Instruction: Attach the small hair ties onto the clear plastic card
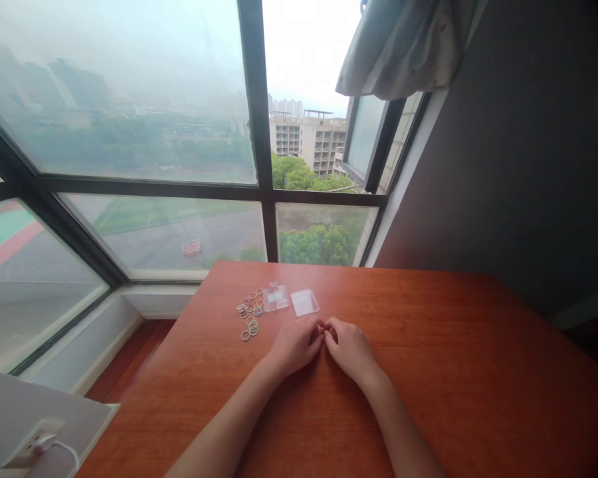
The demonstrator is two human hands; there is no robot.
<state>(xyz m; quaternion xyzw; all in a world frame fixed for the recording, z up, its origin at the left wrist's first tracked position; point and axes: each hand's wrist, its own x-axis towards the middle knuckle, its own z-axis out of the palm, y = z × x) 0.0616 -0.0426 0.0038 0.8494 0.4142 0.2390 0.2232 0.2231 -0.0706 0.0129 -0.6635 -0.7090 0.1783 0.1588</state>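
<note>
My left hand [298, 345] and my right hand [347, 346] meet fingertip to fingertip above the wooden table [428, 345]. Both have their fingers bent and pinched together; whatever lies between them is hidden or too small to make out. Beyond the left hand is a clear plastic box [276, 299], with a small clear piece [274, 286] at its back edge. Beside it, just past my fingertips, lies a flat whitish clear square lid or tray [304, 303]. Left of the box, several thin pastel rings [250, 307], like small hair ties, are scattered, with a few more green ones [252, 326] nearer me.
Large dark-framed windows [266, 133] rise behind the table's far edge, one pane standing open at right. A grey curtain [403, 53] hangs above it. A dark wall [518, 166] stands at right. At lower left, a white plug sits in a wall socket [42, 441].
</note>
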